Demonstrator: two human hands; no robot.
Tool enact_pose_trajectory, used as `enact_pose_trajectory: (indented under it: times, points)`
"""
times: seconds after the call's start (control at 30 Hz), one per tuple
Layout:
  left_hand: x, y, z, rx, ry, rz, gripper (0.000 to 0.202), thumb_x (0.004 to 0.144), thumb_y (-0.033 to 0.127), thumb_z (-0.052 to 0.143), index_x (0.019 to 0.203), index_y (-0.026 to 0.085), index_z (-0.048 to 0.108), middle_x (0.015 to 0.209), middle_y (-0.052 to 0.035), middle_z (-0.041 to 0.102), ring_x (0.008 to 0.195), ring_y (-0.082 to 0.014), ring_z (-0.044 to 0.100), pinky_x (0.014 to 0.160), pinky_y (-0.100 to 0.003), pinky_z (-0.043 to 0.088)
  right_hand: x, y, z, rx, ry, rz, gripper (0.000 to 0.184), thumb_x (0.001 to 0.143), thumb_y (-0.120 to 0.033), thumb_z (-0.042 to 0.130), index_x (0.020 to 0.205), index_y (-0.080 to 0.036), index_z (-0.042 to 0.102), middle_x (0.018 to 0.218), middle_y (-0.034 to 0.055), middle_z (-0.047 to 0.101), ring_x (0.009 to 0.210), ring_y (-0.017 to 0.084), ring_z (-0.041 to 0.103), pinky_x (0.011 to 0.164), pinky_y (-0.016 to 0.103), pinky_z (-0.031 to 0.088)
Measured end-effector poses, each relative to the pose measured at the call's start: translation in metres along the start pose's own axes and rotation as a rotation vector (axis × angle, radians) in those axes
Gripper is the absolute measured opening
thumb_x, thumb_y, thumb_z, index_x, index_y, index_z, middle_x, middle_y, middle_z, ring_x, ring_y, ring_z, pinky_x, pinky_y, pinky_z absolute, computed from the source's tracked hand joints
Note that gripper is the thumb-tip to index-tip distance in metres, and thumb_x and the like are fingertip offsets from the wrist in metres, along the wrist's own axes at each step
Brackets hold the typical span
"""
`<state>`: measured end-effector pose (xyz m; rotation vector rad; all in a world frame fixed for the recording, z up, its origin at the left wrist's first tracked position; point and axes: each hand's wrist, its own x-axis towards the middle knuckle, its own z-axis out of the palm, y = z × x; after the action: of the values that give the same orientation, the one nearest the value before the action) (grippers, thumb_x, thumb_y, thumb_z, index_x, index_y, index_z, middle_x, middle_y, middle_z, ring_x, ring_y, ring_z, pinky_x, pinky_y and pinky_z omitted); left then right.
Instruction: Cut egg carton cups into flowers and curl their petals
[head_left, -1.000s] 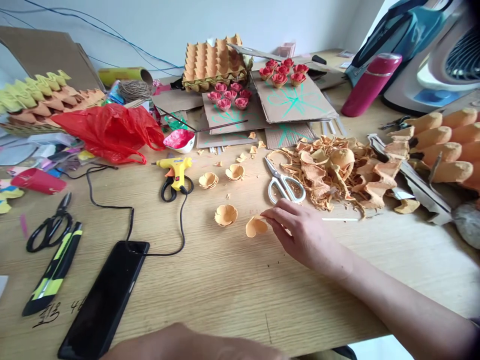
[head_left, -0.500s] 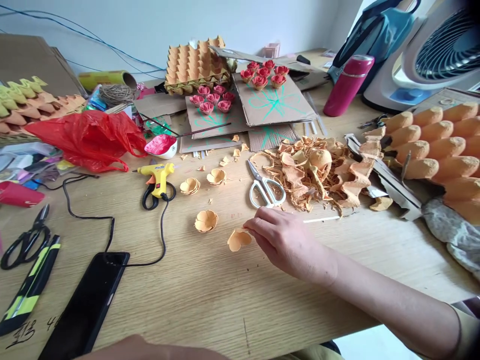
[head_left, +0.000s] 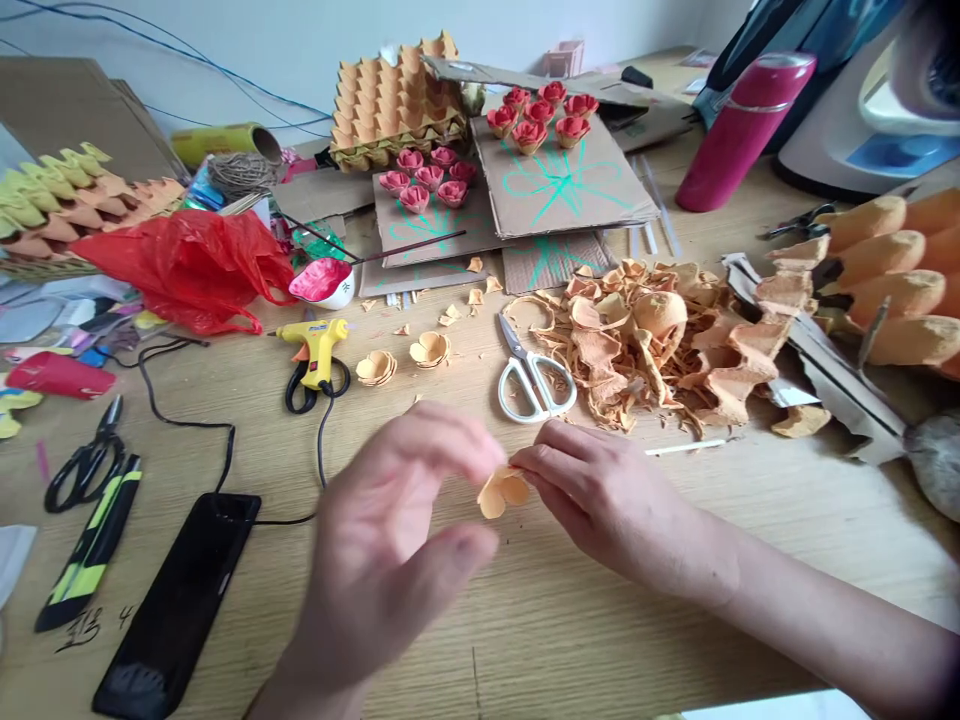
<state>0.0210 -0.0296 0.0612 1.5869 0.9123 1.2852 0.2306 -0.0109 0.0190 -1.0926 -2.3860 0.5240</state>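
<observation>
My right hand (head_left: 600,495) pinches the edge of a petal-cut egg-carton cup (head_left: 501,492) just above the wooden table. Thumb and fingers spread apart, my left hand (head_left: 397,540) hovers to the left of that cup and holds nothing. Beyond the hands, two cut cups sit on the table: a stacked one (head_left: 376,368) and another flower-shaped cup (head_left: 430,349). White-handled scissors (head_left: 534,375) lie just past my right hand, beside a heap of carton scraps (head_left: 637,340). The third cup is hidden behind my left hand.
A yellow glue gun (head_left: 315,352) rests over black-handled scissors, its cord running left. A phone (head_left: 180,605) and utility knife (head_left: 90,550) lie front left. Red painted flowers (head_left: 540,115) stand on cardboard. A pink bottle (head_left: 742,135) and egg trays (head_left: 885,270) are right.
My left hand has risen from the bottom edge to beside the cup, opening its fingers. The right hand still pinches the cup. The view has shifted slightly.
</observation>
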Motion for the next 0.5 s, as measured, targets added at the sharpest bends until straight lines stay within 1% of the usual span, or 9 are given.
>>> enact_pose_trajectory:
  times: [0.07, 0.13, 0.17, 0.23, 0.3, 0.37, 0.43, 0.5]
  points:
    - [0.013, -0.017, 0.003, 0.162, -0.107, -0.062, 0.03, 0.085, 0.025, 0.074, 0.113, 0.024, 0.065, 0.111, -0.0055, 0.064, 0.097, -0.0171, 0.06, 0.086, -0.03, 0.052, -0.003, 0.004, 0.0, 0.039, 0.012, 0.022, 0.021, 0.1, -0.013, 0.048, 0.101, -0.015, 0.068, 0.082, 0.0042, 0.058, 0.072, 0.016, 0.054, 0.065, 0.028, 0.041]
    - [0.016, -0.03, 0.002, 0.307, -0.227, -0.127, 0.038, 0.082, 0.023, 0.076, 0.119, 0.025, 0.064, 0.119, -0.0058, 0.064, 0.108, -0.0196, 0.059, 0.09, -0.03, 0.051, -0.004, 0.007, 0.002, 0.064, 0.026, 0.033, 0.02, 0.1, -0.013, 0.048, 0.103, -0.015, 0.068, 0.085, 0.0056, 0.06, 0.075, 0.016, 0.057, 0.066, 0.028, 0.043]
    - [0.014, -0.035, 0.002, 0.347, -0.274, -0.16, 0.041, 0.082, 0.022, 0.076, 0.121, 0.025, 0.064, 0.121, -0.0055, 0.064, 0.109, -0.0198, 0.059, 0.091, -0.031, 0.051, -0.005, 0.008, 0.002, 0.069, 0.031, 0.034, 0.02, 0.1, -0.013, 0.048, 0.102, -0.015, 0.068, 0.087, 0.0064, 0.061, 0.076, 0.017, 0.058, 0.067, 0.028, 0.044]
    - [0.01, -0.042, 0.001, 0.384, -0.297, -0.214, 0.041, 0.084, 0.016, 0.072, 0.123, 0.026, 0.063, 0.118, -0.0041, 0.067, 0.103, -0.0175, 0.062, 0.091, -0.03, 0.052, -0.006, 0.009, 0.003, 0.063, 0.033, 0.032, 0.02, 0.099, -0.013, 0.048, 0.101, -0.014, 0.067, 0.088, 0.0075, 0.062, 0.078, 0.018, 0.06, 0.068, 0.029, 0.046]
    - [0.007, -0.045, 0.001, 0.388, -0.304, -0.268, 0.037, 0.085, 0.012, 0.068, 0.12, 0.026, 0.065, 0.112, -0.0024, 0.069, 0.092, -0.0147, 0.063, 0.084, -0.027, 0.053, -0.006, 0.009, 0.003, 0.044, 0.028, 0.025, 0.018, 0.099, -0.013, 0.048, 0.1, -0.014, 0.066, 0.088, 0.0078, 0.062, 0.078, 0.018, 0.06, 0.068, 0.029, 0.047]
    - [0.007, -0.047, 0.003, 0.352, -0.305, -0.325, 0.034, 0.085, 0.011, 0.066, 0.116, 0.025, 0.067, 0.107, -0.002, 0.071, 0.087, -0.0141, 0.064, 0.076, -0.025, 0.053, -0.005, 0.008, 0.002, 0.026, 0.025, 0.023, 0.018, 0.099, -0.013, 0.048, 0.1, -0.014, 0.066, 0.088, 0.0079, 0.063, 0.078, 0.019, 0.061, 0.067, 0.03, 0.047]
    - [0.007, -0.05, 0.005, 0.288, -0.28, -0.363, 0.034, 0.085, 0.009, 0.064, 0.116, 0.023, 0.067, 0.107, -0.0033, 0.072, 0.091, -0.0156, 0.066, 0.077, -0.025, 0.054, -0.003, 0.008, 0.001, 0.017, 0.038, 0.03, 0.017, 0.099, -0.013, 0.048, 0.1, -0.014, 0.064, 0.089, 0.0081, 0.064, 0.079, 0.019, 0.061, 0.069, 0.03, 0.048]
    - [0.008, -0.053, 0.008, 0.263, -0.242, -0.36, 0.033, 0.086, 0.007, 0.06, 0.114, 0.021, 0.067, 0.108, -0.0044, 0.072, 0.097, -0.017, 0.067, 0.083, -0.027, 0.054, -0.001, 0.008, -0.001, 0.016, 0.061, 0.051, 0.016, 0.099, -0.013, 0.047, 0.1, -0.015, 0.063, 0.09, 0.0075, 0.064, 0.078, 0.019, 0.061, 0.068, 0.03, 0.048]
